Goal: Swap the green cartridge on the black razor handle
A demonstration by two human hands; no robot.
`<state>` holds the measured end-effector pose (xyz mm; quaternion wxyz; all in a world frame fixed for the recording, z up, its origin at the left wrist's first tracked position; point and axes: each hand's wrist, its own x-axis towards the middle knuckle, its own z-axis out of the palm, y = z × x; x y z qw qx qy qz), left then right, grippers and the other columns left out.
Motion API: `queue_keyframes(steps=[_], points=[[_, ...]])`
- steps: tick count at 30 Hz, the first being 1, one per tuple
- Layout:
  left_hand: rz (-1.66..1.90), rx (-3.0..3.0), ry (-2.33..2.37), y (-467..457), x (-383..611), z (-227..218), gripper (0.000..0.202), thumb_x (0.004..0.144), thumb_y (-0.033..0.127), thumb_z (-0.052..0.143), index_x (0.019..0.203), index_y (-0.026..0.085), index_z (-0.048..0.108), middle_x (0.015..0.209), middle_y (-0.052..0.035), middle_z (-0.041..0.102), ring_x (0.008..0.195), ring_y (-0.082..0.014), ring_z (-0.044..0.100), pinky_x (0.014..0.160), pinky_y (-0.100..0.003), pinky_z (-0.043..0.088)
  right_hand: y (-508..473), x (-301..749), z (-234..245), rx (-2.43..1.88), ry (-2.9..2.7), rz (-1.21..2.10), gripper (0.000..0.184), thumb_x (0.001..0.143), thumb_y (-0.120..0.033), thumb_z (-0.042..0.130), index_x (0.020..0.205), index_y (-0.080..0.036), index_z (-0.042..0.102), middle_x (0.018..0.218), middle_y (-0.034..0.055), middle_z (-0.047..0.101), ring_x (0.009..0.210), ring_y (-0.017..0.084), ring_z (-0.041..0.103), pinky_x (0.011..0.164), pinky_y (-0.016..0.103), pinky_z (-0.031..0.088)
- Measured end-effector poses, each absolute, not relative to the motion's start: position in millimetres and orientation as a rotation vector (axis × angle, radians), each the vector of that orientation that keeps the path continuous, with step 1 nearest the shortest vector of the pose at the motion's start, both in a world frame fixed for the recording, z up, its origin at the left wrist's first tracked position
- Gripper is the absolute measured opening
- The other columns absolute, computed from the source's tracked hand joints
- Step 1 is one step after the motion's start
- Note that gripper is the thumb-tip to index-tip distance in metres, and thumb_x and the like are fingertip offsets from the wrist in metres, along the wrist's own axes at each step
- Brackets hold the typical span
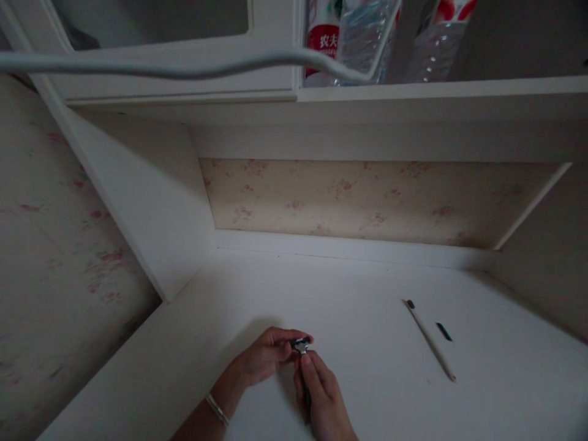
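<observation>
Both hands meet low in the middle of a white desk (367, 318). My left hand (264, 355), with a thin bracelet on its wrist, pinches a small dark and silver object (301, 345) at its top end. My right hand (321, 395) closes around the lower part of the same object, thumb pressed up against it. What the object is cannot be told in the dim light. To the right lie a long thin pale stick with a dark tip (429, 340) and a small dark cap-like piece (443, 331), both apart from the hands.
A white shelf unit rises over the desk, with plastic water bottles (362, 37) on its upper shelf. Floral wallpaper (367, 199) backs the recess. A white side panel (151, 202) stands at the left. A pale cable (184, 64) crosses the top.
</observation>
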<state>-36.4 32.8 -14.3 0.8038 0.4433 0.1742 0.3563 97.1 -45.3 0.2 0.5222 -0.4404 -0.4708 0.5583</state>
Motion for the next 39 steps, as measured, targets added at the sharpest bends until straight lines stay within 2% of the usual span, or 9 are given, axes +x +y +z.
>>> queue_keyframes(steps=[8, 12, 17, 24, 33, 39], points=[[0.762, 0.954, 0.365, 32.6, -35.4, -12.4, 0.044, 0.066, 0.036, 0.077, 0.104, 0.015, 0.069, 0.112, -0.0143, 0.065, 0.097, -0.0221, 0.060, 0.090, -0.033, 0.040, -40.5, 98.6, -6.3, -1.006, -1.076, 1.405, 0.047, 0.083, -0.065, 0.045, 0.069, -0.020, 0.043, 0.052, -0.0071, 0.030, 0.042, 0.007, 0.022, 0.038, 0.021, 0.015], [0.779, 0.934, 0.374, 31.7, -34.5, -11.7, 0.042, 0.065, 0.035, 0.078, 0.102, 0.015, 0.070, 0.110, -0.0148, 0.067, 0.095, -0.0214, 0.061, 0.090, -0.033, 0.040, -41.4, 99.2, -8.5, -0.991, -1.143, 1.374, 0.044, 0.087, -0.061, 0.042, 0.071, -0.019, 0.044, 0.053, -0.0068, 0.032, 0.044, 0.007, 0.025, 0.040, 0.021, 0.018], [0.802, 0.890, 0.379, 29.3, -32.6, -7.0, 0.041, 0.060, 0.035, 0.081, 0.094, 0.014, 0.073, 0.102, -0.0124, 0.069, 0.086, -0.0174, 0.061, 0.084, -0.028, 0.042, -45.0, 100.4, -13.3, -1.039, -1.278, 1.220, 0.043, 0.090, -0.057, 0.039, 0.072, -0.018, 0.046, 0.055, -0.0055, 0.034, 0.047, 0.009, 0.027, 0.042, 0.022, 0.021], [0.836, 0.896, 0.328, 27.6, -30.4, -8.3, 0.034, 0.063, 0.031, 0.080, 0.093, 0.015, 0.073, 0.104, -0.0092, 0.068, 0.084, -0.0140, 0.059, 0.076, -0.022, 0.041, -46.5, 98.7, -10.5, -1.074, -1.308, 1.171, 0.043, 0.089, -0.056, 0.039, 0.070, -0.019, 0.045, 0.053, -0.0053, 0.034, 0.046, 0.009, 0.027, 0.042, 0.022, 0.021], [0.840, 0.852, 0.333, 25.7, -27.0, -1.9, 0.035, 0.062, 0.030, 0.081, 0.092, 0.014, 0.074, 0.098, -0.0096, 0.070, 0.086, -0.0154, 0.059, 0.078, -0.023, 0.041, -44.7, 95.6, -15.8, -1.007, -1.182, 1.238, 0.042, 0.088, -0.056, 0.043, 0.072, -0.018, 0.048, 0.053, -0.0058, 0.034, 0.047, 0.009, 0.026, 0.043, 0.022, 0.020], [0.848, 0.853, 0.353, 25.7, -27.6, -3.3, 0.036, 0.061, 0.030, 0.081, 0.092, 0.014, 0.074, 0.095, -0.0108, 0.069, 0.086, -0.0166, 0.059, 0.079, -0.025, 0.041, -46.9, 96.8, -9.3, -1.027, -1.161, 1.276, 0.044, 0.086, -0.060, 0.043, 0.068, -0.019, 0.044, 0.052, -0.0069, 0.030, 0.045, 0.008, 0.023, 0.041, 0.022, 0.016]])
